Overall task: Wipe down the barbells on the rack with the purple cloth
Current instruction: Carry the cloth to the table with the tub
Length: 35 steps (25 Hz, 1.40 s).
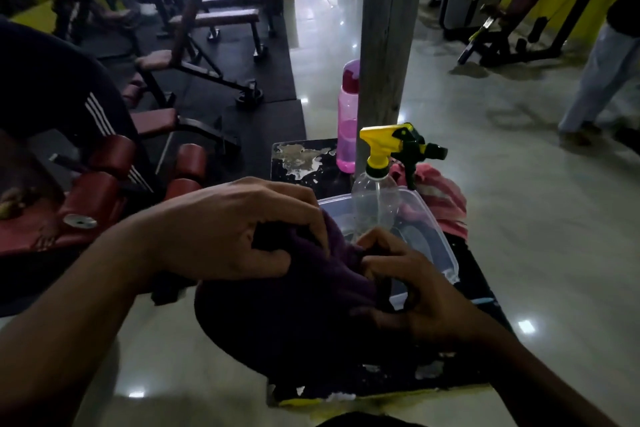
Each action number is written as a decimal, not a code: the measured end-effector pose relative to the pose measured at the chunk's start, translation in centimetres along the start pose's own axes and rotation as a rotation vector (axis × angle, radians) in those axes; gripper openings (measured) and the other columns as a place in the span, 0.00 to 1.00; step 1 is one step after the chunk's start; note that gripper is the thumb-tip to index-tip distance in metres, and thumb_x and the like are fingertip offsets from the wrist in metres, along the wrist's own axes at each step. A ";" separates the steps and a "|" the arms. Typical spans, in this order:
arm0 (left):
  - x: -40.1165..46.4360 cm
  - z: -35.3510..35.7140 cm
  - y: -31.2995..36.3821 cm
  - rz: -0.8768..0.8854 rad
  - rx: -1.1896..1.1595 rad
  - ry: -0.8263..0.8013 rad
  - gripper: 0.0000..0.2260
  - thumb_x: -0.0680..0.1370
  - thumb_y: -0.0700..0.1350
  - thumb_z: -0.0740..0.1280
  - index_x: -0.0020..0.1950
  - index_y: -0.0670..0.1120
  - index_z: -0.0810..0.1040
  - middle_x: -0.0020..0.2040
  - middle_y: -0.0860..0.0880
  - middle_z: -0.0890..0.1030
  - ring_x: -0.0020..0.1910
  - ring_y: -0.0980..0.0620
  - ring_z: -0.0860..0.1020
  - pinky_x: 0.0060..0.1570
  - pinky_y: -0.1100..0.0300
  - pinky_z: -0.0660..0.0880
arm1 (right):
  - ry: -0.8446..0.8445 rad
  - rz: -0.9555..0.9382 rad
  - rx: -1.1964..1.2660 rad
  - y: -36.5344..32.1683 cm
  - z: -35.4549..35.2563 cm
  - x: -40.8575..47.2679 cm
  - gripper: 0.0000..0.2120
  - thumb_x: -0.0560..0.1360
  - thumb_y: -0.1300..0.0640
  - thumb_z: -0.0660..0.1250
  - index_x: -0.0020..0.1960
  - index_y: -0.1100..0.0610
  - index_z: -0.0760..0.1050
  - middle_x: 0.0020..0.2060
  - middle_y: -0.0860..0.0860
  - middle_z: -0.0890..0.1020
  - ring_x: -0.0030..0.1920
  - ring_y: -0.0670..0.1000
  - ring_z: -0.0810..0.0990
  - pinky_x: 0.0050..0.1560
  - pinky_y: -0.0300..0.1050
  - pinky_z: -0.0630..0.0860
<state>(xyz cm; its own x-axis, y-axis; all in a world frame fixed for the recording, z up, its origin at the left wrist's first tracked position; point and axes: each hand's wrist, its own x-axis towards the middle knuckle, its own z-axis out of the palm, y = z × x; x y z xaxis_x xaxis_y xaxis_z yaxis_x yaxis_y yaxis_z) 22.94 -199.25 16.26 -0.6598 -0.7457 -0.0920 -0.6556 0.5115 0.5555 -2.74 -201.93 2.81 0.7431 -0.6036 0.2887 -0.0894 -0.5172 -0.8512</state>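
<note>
A dark purple cloth (277, 315) hangs bunched between both my hands, low in the middle of the view. My left hand (228, 232) grips its upper edge from above, fingers curled into the fabric. Lower and to the right, my right hand (415, 291) pinches the cloth's other side. Both hands are over a worn black stool top (301, 163). No barbell or rack is visible in this view.
On the stool stand a clear plastic tub (429, 236), a spray bottle with a yellow trigger head (381, 163), a pink water bottle (348, 114) and a pink towel (443, 198). A grey pillar (388, 28) rises behind. Benches with red pads (114, 156) fill the left; a person (602, 73) stands far right.
</note>
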 end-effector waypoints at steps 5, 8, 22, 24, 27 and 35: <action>0.8 -1.0 -2.2 -0.078 0.090 0.034 0.07 0.76 0.61 0.66 0.49 0.61 0.75 0.53 0.59 0.77 0.52 0.58 0.78 0.44 0.67 0.75 | 0.143 0.017 0.125 1.9 -0.3 -0.1 0.07 0.74 0.44 0.73 0.43 0.42 0.76 0.52 0.45 0.76 0.52 0.49 0.78 0.48 0.38 0.76; 1.3 -1.1 -3.4 -0.135 0.123 0.053 0.09 0.76 0.64 0.67 0.47 0.61 0.72 0.49 0.59 0.77 0.49 0.59 0.77 0.43 0.68 0.73 | 0.138 0.080 0.118 3.2 -0.6 0.4 0.07 0.75 0.44 0.72 0.46 0.42 0.74 0.53 0.43 0.77 0.55 0.50 0.79 0.49 0.38 0.78; 10.3 8.8 -15.0 -0.332 0.312 0.159 0.26 0.75 0.56 0.72 0.69 0.58 0.63 0.60 0.56 0.76 0.51 0.55 0.78 0.45 0.53 0.80 | -0.403 0.678 -0.592 7.9 0.9 2.2 0.18 0.81 0.51 0.60 0.70 0.51 0.64 0.61 0.55 0.78 0.59 0.58 0.79 0.56 0.51 0.76; 10.1 10.3 -14.8 -0.290 0.491 0.264 0.20 0.75 0.56 0.71 0.64 0.56 0.69 0.57 0.56 0.76 0.50 0.53 0.78 0.43 0.57 0.76 | -0.508 0.716 -0.635 8.3 0.7 3.3 0.16 0.82 0.45 0.59 0.66 0.51 0.69 0.62 0.54 0.78 0.60 0.58 0.79 0.58 0.51 0.76; 9.7 11.9 -14.6 -0.334 0.408 0.090 0.11 0.77 0.52 0.67 0.58 0.54 0.73 0.56 0.55 0.76 0.51 0.51 0.78 0.39 0.60 0.67 | -0.601 0.707 -0.676 8.9 0.5 4.4 0.18 0.79 0.43 0.64 0.64 0.50 0.73 0.60 0.52 0.80 0.59 0.56 0.80 0.59 0.51 0.77; 11.1 16.6 -15.7 -0.526 0.458 -0.357 0.34 0.78 0.48 0.63 0.82 0.49 0.52 0.81 0.40 0.48 0.76 0.38 0.58 0.66 0.45 0.70 | -0.547 0.495 -0.706 10.7 1.3 5.5 0.15 0.78 0.61 0.66 0.64 0.55 0.74 0.61 0.53 0.80 0.60 0.53 0.78 0.63 0.46 0.74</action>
<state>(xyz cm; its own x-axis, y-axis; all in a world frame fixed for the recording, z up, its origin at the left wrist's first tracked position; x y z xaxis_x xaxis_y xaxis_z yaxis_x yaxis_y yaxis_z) 19.83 -208.49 -7.21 -0.2474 -0.7965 -0.5517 -0.9499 0.3116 -0.0240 1.22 -209.98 -5.33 0.7019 -0.5786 -0.4154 -0.7079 -0.6313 -0.3169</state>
